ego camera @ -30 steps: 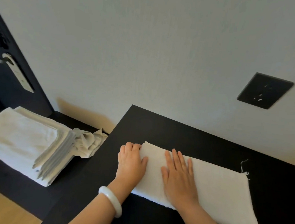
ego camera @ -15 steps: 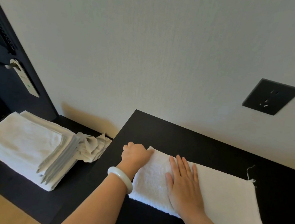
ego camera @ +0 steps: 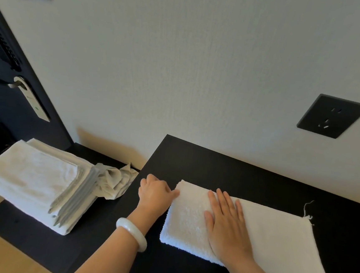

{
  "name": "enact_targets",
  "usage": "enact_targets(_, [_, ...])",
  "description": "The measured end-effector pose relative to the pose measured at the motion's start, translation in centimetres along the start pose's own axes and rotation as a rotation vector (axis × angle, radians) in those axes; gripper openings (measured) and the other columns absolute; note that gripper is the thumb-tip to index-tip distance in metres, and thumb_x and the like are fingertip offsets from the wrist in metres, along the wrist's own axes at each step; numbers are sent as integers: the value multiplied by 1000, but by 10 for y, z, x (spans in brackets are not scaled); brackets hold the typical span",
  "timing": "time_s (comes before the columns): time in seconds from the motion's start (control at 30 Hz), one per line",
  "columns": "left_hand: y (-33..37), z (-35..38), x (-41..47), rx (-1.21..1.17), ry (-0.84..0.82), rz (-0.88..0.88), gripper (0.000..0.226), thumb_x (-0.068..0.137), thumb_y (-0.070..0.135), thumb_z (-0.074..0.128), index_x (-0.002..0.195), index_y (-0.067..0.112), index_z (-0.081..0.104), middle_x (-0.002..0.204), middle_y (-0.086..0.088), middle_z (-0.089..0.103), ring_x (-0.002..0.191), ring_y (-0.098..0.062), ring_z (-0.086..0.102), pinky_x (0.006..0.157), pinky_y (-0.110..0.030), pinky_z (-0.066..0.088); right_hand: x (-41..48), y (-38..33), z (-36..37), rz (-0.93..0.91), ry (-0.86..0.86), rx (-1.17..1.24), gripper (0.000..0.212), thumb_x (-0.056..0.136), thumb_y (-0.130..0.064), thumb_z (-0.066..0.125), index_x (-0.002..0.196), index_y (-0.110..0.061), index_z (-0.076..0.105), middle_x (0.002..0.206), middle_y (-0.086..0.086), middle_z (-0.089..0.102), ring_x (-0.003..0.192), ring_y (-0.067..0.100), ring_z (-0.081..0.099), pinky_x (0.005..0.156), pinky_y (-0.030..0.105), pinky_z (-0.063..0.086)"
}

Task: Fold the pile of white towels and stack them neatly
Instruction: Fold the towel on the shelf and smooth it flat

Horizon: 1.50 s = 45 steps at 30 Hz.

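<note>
Head | right hand (ego camera: 228, 225) flat on towel (ego camera: 274, 242) | left hand (ego camera: 154, 194) curled at edge, grasp unclear

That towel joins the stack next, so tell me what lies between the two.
Only a crumpled cloth lies between, against the right side of the stack. The left hand holds the towel at its left edge; the right hand lies flat on it.

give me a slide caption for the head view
Right hand flat on a white towel on the black table, left hand at its folded end, stack of folded towels alongside
</note>
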State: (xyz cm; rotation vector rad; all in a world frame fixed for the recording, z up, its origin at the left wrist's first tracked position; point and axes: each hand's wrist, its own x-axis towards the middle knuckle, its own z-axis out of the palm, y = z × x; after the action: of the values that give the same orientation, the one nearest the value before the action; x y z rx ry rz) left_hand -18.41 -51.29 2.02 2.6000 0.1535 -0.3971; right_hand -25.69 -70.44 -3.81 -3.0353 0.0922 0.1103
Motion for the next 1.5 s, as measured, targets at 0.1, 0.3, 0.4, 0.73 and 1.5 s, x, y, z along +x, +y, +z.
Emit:
enact_targets(0.1, [-13,6,-27,-81,-48,9,25,91,53,60,84,30,61,115,5,41,114,-15,36,98,-29,37,0,0,0,-19,15,13,74,99,-54,-9,155,-24,29,161,1,32,149,18,21,117,33,-9])
enact_targets(0.3, [-18,15,-63,-12,-70,37,34,90,62,55,81,31,62,111,9,39,108,-11,33,96,-28,31,-3,-2,-12,-44,3,13,82,81,-54,-22,157,-28,-9,167,-5,-8,152,13,-14,120,35,-18])
enact_targets(0.4, [-28,15,-76,29,-39,74,30,91,59,55,81,32,62,110,11,36,106,-10,31,94,-26,25,-4,-3,-14,-47,-1,12,84,79,-53,-24,157,-28,-9,167,-4,-9,152,13,-12,121,36,-14])
enact_targets(0.73, [-51,21,-92,70,91,127,32,96,58,44,84,35,62,105,15,35,102,-6,30,95,-23,24,-5,-3,-18,-58,-29,38,87,77,-53,-26,158,-27,-9,167,-4,-10,152,13,-14,123,39,-11])
enact_targets(1.5, [15,94,-38,462,226,562,58,101,37,19,151,12,34,158,-6,32,145,-25,33,115,-48,19,-34,71,-17,8,3,124,73,85,-59,-9,153,-33,-13,158,-14,-22,147,2,-21,120,33,-14])
